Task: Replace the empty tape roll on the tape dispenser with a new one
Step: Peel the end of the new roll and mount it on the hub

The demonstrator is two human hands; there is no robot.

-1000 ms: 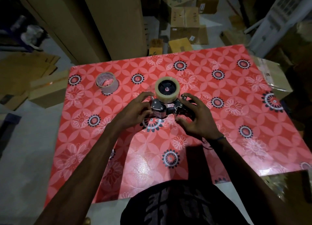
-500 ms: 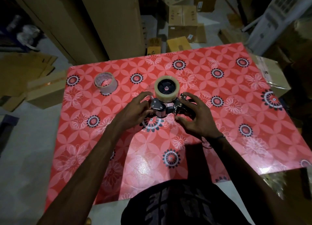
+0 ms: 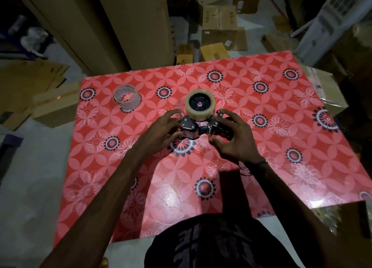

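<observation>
The tape dispenser (image 3: pixel 198 128) lay on the red patterned table (image 3: pixel 281 147), a full tape roll (image 3: pixel 199 105) seated on its hub. The left hand (image 3: pixel 161 131) and right hand (image 3: pixel 235 139) flanked it, fingers spread and touching its sides. The empty roll (image 3: pixel 126 97) stood well apart, left.

We see a storeroom or warehouse: cardboard boxes (image 3: pixel 219 26) crowd the floor, upper frame, behind the table (image 3: pixel 261 147).

- Table (image 3: pixel 281 139): red floral-patterned cover, glossy.
- Tape dispenser (image 3: pixel 198 125): near centre, full clear roll mounted.
- Empty tape roll (image 3: pixel 126 97): far-left area, standing apart.
</observation>
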